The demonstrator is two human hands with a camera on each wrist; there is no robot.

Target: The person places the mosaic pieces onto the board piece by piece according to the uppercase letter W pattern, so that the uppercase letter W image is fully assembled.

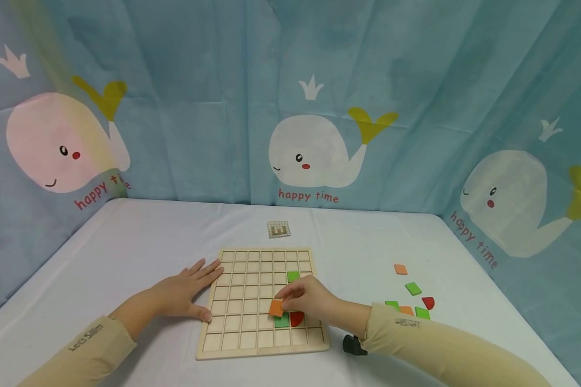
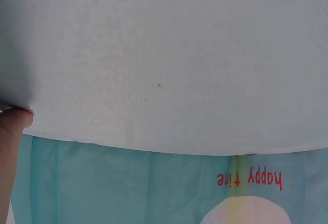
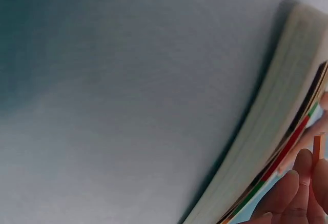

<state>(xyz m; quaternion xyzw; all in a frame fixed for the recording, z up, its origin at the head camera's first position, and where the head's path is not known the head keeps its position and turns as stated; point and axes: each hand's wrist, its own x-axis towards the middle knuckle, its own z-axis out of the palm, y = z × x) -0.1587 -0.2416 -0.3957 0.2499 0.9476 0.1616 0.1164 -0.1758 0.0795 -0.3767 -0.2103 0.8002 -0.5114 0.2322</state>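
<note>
I've got the right hand [image 1: 307, 299] over the gridded board [image 1: 222, 342], thumb and fingertips pinching an orange square tile [image 1: 276, 308], and it's tilted! From my head view it sits right at the upper edge of a green tile [image 1: 282, 321]; whether it touches the wood, I can't tell. Just beside that green one, a red piece [image 1: 297, 319] lies partly under the hand, and farther up the grid there's another green square [image 1: 293, 276].

Over on my left, the left hand [image 1: 186, 290] is spread flat, fingertips and thumb at the board's left edge. My left wrist camera catches only a sliver of it.

Beyond the board I see a small pattern card [image 1: 278, 229]. Out right, loose orange, green and red pieces [image 1: 413, 288] dot the white cloth [image 1: 358, 252], and a black object [image 1: 353, 345] peeks out by the right sleeve [image 1: 416, 333].
</note>
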